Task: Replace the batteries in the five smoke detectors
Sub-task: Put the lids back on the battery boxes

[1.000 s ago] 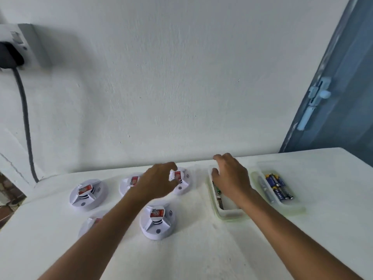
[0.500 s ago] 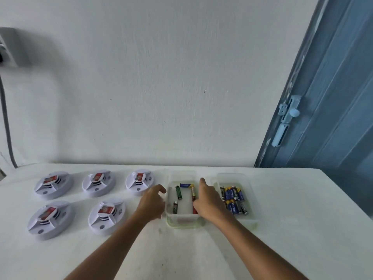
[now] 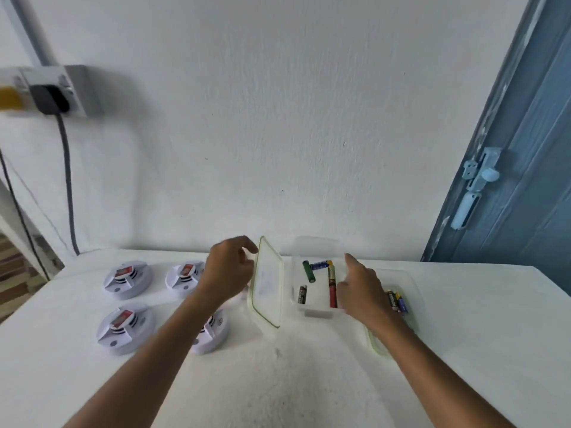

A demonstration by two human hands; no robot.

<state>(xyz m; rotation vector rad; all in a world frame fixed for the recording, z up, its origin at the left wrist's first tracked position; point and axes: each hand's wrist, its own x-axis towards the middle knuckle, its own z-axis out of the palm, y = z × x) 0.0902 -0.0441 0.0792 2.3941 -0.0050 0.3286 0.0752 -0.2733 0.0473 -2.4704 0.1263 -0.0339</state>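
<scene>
While hands [image 3: 228,270] tilt lid [image 3: 267,282].

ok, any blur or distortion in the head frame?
Head view: motion blur smears the left edge, worst at the grey wall socket; the wide lens bends the blue door into a slant; the mixed batteries in the clear plastic box stay sharp.
</scene>
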